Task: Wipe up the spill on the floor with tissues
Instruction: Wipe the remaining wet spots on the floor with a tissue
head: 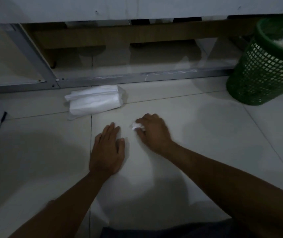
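My right hand (pixel 152 132) grips a small crumpled white tissue (pixel 136 126) and holds it down on the pale tiled floor (pixel 197 127). My left hand (pixel 108 150) rests flat on the floor just left of it, fingers straight. A white pack of tissues (pixel 94 101) in clear wrap lies on the floor a short way beyond both hands. In this dim light I cannot make out any wet patch on the tiles.
A green mesh waste basket (pixel 264 73) with white paper inside stands at the far right. A metal frame rail (pixel 137 77) with glass panels runs across behind the tissue pack. A dark thin rod (pixel 3 115) lies at the left edge.
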